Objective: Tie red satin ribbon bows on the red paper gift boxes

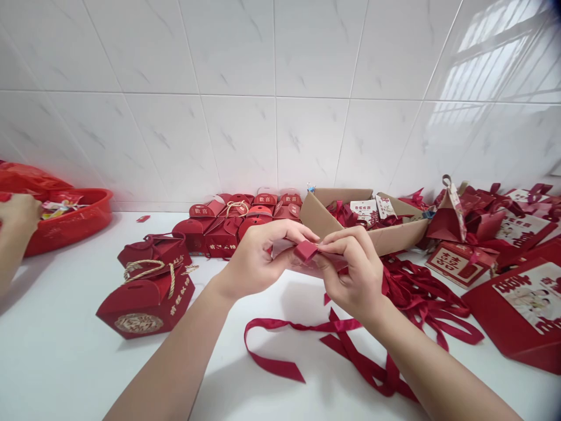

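Your left hand (254,260) and right hand (355,272) meet above the white table (56,368), the thumb and fingers of each clamped on a small red piece (305,251), which they partly cover. Take that piece as your dial's centre. A loose ribbon (280,368) curls between 6 and 7 o'clock; a ribbon heap (412,286) spreads at 4, beside your right wrist. The roped box (140,298) stands between 8 and 9, packed red boxes (223,237) at 10, a carton (398,238) at 2. At 9, well apart from you, another person's hand (20,222) is by the red basin (72,231).
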`<state>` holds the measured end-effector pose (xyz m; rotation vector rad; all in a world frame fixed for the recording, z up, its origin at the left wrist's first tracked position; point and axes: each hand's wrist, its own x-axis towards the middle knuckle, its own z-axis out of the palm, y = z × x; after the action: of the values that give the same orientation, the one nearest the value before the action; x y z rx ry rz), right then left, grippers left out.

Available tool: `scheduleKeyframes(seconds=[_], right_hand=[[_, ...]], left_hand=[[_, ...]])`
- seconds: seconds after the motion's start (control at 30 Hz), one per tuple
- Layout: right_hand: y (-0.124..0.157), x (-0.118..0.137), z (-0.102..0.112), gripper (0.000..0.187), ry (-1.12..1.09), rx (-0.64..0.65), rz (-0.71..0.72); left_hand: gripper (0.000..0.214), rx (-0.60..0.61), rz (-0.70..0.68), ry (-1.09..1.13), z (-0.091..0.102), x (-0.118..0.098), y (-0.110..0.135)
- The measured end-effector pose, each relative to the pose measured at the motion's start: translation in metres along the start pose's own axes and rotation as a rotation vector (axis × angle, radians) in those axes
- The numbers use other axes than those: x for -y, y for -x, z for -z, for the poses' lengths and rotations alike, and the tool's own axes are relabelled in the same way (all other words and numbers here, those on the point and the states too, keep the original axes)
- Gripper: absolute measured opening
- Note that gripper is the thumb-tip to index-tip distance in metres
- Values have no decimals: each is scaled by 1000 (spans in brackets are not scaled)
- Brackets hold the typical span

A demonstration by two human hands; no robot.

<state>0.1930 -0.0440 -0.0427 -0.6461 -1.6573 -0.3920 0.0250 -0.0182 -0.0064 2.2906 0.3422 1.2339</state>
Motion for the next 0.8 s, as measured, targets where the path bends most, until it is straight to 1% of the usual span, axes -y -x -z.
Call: scheduleKeyframes(seconds=[0.1, 0.17, 0.27, 0.33, 0.47, 0.53, 0.63, 0.7, 0.73, 0.8], right_hand=[[-1, 1, 0, 18, 3, -9, -35], [-1, 1, 0, 18, -11, -10, -63], [0, 1, 0, 16, -50, -17, -98], [0, 2, -1, 16, -78, -34, -129], [-1, 5, -1, 16, -82, -75, -170], [-3, 6, 0, 15, -92, -80, -179], [-6, 6, 2, 12, -131, -47, -211], [-7, 5, 3, 10, -175, -1, -272], [-7, 4, 3, 13, -211, 22, -315], [-6, 1, 1, 33, -318, 74, -411]], left_hand=[[17, -96, 40, 21, -4, -1, -1], [25, -167, 85, 55, -8, -1, -2], [33, -216, 135, 94, -13, -2, -1], [34, -241, 133, 78, -17, -3, -1], [36, -320, 84, -1, -24, -4, 0], [36, -334, 80, -25, -26, -5, 0], [35, -308, 123, -45, -21, -6, 0], [35, -299, 154, -40, -14, -7, 0], [36, -308, 159, -28, -10, -9, 0], [38, -358, 152, 3, -2, -14, 0]])
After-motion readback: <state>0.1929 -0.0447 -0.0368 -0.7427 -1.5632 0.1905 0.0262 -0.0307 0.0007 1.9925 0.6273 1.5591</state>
